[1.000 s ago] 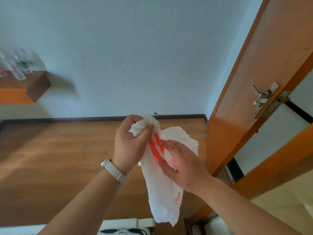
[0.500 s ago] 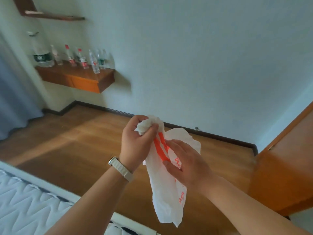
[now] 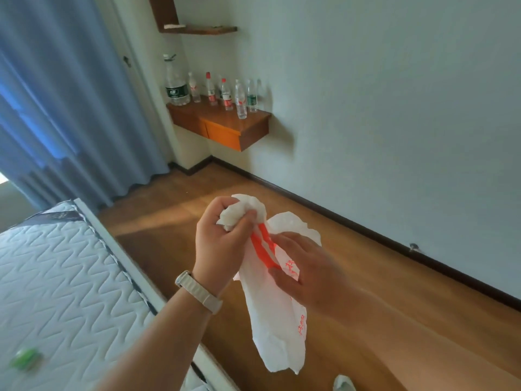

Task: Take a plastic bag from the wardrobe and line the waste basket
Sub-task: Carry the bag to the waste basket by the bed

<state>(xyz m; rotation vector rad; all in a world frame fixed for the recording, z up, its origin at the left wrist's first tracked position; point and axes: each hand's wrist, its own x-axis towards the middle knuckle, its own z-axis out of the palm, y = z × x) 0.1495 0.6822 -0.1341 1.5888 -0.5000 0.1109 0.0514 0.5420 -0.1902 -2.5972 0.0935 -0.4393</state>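
A crumpled white plastic bag [image 3: 275,320] with red stripes and red print hangs in front of me over the wooden floor. My left hand [image 3: 222,244], with a pale watch strap on its wrist, is fisted around the bunched top of the bag. My right hand [image 3: 307,266] pinches the bag's side just below, fingers spread over the red print. The bag's lower end dangles free. No waste basket and no wardrobe are in view.
A bare quilted mattress [image 3: 56,277] fills the lower left, with a small green object [image 3: 26,359] on it. A wall-mounted wooden shelf [image 3: 222,125] carries several water bottles [image 3: 176,83]. Blue curtains [image 3: 56,94] hang at the left. Wooden floor [image 3: 394,306] runs along the wall.
My view has swung left: the wooden door has left the frame, and the shelf, curtains and mattress have come in. Both hands keep the same hold on the bag.
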